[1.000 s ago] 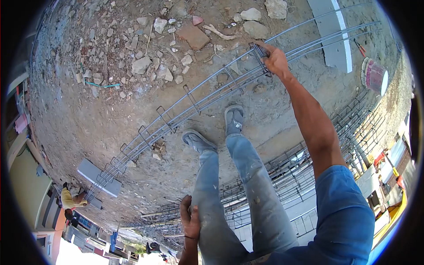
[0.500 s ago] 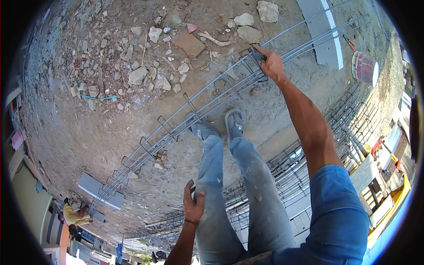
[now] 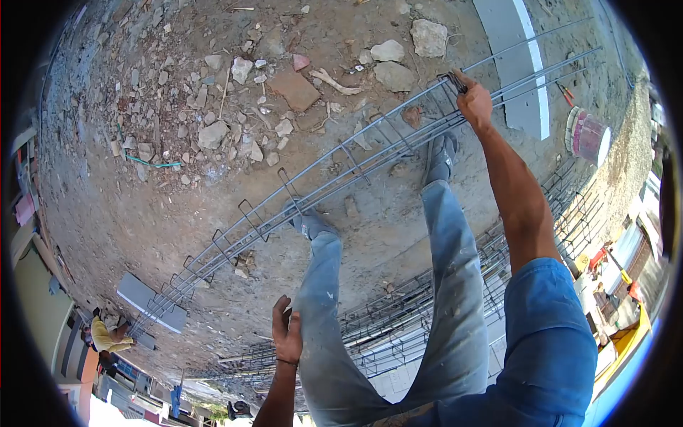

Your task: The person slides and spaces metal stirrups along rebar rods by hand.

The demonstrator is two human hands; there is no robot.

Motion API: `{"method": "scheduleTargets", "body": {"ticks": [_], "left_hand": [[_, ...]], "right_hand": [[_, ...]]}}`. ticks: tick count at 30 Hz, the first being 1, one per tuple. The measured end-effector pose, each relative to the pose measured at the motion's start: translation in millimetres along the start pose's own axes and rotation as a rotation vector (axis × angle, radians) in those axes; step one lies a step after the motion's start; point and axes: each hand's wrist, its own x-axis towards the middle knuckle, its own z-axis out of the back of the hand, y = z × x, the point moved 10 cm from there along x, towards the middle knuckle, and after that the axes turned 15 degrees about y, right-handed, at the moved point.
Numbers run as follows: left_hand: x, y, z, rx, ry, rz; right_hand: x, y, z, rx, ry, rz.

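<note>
My right hand is closed on a small bunch of bent steel stirrups around the long rebars. These rebars form a slim cage that runs diagonally from lower left to upper right, with several stirrups spaced along it. My left hand hangs beside my left thigh, its fingers loosely apart and holding nothing. My feet stand apart, the left shoe by the cage and the right shoe close under the bars.
Grey blocks support the cage at the upper right and lower left. Stones and a flat brown slab lie beyond it. A stained bucket stands right. More rebar cages lie behind my legs. A person in yellow crouches far left.
My right hand and the stirrup bunch have moved right along the bars. My right foot has stepped right, widening my stance. The left hand still hangs by my thigh.
</note>
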Motion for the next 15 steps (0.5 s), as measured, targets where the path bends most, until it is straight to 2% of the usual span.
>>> {"method": "scheduleTargets", "body": {"ticks": [2, 4, 6, 7, 8, 10, 11, 15], "left_hand": [[-6, 5, -26, 0.016, -0.007, 0.005], [-15, 0, -50, 0.084, -0.079, 0.037], [-11, -5, -76, 0.087, -0.092, 0.036], [-9, -6, -84, 0.110, -0.082, 0.072], [-8, -8, -93, 0.135, -0.073, 0.106], [-2, -15, -106, 0.137, -0.066, 0.110], [-1, -18, -109, 0.142, -0.071, 0.121], [8, -11, -117, 0.356, -0.078, 0.072]], "right_hand": [[-8, -11, 5, 0.018, 0.050, -0.087], [-7, -10, 8, 0.021, 0.078, -0.032], [-8, -4, 23, 0.278, -0.019, 0.250], [-3, -17, 14, 0.415, 0.195, 0.167], [1, -30, 18, 0.407, 0.191, 0.157], [15, -33, 4, 0.536, 0.390, 0.251], [19, -35, 2, 0.514, 0.477, 0.189], [22, -24, 8, 0.556, 0.408, 0.282]]}}
